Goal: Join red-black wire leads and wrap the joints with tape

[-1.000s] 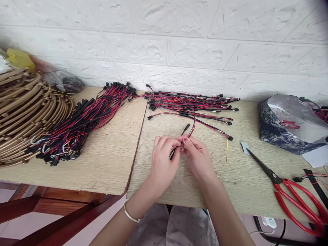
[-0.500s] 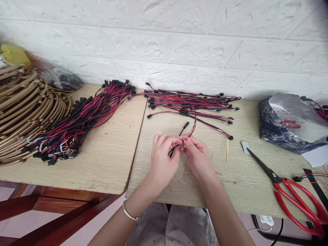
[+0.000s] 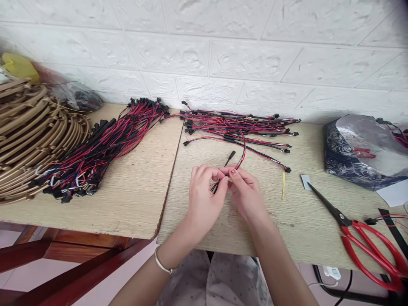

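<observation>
Wires (image 3: 244, 148), red and dark, arch up from my fingertips at the centre of the frame. My left hand (image 3: 202, 202) has thumb and forefinger drawn close, pinching them; my right hand (image 3: 250, 197) pinches just beside it. A black-tipped lead (image 3: 232, 154) pokes up above. A yellow sliver (image 3: 228, 179) shows between the fingertips; I can't tell whether it goes around the wires. I'd steady the strands with the right and make small moves with the left, pressing lightly so nothing rolls or splays. Crowded thumbs would hide the spot. The other yellow strip (image 3: 283, 185) lies right of centre, the scissors (image 3: 342, 220) lower right, well apart from my fingers.
</observation>
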`<state>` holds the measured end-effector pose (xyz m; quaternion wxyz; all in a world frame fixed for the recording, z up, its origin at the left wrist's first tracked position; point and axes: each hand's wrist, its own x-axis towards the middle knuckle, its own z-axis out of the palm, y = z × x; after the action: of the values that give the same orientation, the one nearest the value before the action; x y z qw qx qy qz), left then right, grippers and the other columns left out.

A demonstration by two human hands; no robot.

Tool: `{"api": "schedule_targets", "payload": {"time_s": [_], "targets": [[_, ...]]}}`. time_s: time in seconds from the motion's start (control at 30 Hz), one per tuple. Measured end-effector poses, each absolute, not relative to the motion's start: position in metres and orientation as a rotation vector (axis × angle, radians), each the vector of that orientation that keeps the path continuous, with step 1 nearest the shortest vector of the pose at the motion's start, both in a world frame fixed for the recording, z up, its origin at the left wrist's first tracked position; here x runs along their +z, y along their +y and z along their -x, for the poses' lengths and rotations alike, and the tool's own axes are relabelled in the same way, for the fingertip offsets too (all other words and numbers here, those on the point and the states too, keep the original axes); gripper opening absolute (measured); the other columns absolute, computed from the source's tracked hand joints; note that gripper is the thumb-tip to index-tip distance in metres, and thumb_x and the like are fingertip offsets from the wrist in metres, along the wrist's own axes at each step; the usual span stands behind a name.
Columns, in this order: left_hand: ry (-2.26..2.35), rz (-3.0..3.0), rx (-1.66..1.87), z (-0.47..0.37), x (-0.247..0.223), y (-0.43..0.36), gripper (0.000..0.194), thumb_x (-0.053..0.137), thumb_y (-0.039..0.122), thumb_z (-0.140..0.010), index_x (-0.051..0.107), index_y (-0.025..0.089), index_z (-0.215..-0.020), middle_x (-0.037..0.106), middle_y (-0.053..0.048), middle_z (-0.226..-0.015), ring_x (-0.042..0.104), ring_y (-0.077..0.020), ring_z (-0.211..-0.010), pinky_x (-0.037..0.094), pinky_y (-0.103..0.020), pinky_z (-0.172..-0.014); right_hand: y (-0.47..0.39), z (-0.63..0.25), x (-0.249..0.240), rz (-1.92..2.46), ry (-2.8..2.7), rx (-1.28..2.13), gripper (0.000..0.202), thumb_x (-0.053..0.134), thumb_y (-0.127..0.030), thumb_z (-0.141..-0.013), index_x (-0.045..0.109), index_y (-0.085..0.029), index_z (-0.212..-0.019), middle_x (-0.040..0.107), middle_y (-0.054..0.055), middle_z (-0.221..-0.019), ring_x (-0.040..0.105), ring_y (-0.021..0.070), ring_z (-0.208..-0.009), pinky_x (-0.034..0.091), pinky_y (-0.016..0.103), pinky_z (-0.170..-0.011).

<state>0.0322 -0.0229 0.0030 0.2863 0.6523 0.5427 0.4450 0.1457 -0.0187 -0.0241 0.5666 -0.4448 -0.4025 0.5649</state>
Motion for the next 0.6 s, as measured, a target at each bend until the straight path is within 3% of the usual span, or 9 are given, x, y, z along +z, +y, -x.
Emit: {"api": "schedule_targets", "payload": {"time_s": [0.13, 0.3, 0.6], "targets": [[1.380, -1.518, 1.132, -0.0315, 0.0023, -0.0210, 0.012, 0.054, 0.014, -0.084, 0.054, 0.019, -0.073, 0.058, -0.002, -0.079, 0.052, -0.0180, -0.084, 0.040, -0.031, -0.074, -0.0196, -0.1462, -0.0247, 1.026, -0.974, 1.301, 0.019, 0.059, -0.038, -0.086, 0.076, -0.028, -0.086, 0.056, 0.002, -0.088, 0.044, 0.0125, -0.065, 0.038, 0.028, -0.061], [1.248, -1.224, 1.089, -0.0333, -0.0005, -0.0198, 0.008, 0.052, 0.021, -0.086, 0.055, 0.018, -0.079, 0.060, -0.001, -0.077, 0.051, -0.0139, -0.068, 0.038, -0.026, -0.063, -0.0198, -0.1461, -0.0256, 1.049, -1.009, 1.250, 0.019, 0.058, -0.036, -0.086, 0.076, -0.029, -0.086, 0.059, 0.002, -0.090, 0.045, 0.0138, -0.070, 0.037, 0.029, -0.064], [1.197, -0.966, 1.146, -0.0385, -0.0017, -0.0179, 0.006, 0.056, 0.020, -0.081, 0.053, 0.017, -0.077, 0.058, 0.000, -0.076, 0.053, -0.0128, -0.072, 0.041, -0.025, -0.068, -0.0197, -0.1476, -0.0249, 1.069, -1.037, 1.199, 0.018, 0.059, -0.035, -0.086, 0.077, -0.030, -0.086, 0.058, 0.003, -0.091, 0.049, 0.0164, -0.079, 0.036, 0.029, -0.064]]}}
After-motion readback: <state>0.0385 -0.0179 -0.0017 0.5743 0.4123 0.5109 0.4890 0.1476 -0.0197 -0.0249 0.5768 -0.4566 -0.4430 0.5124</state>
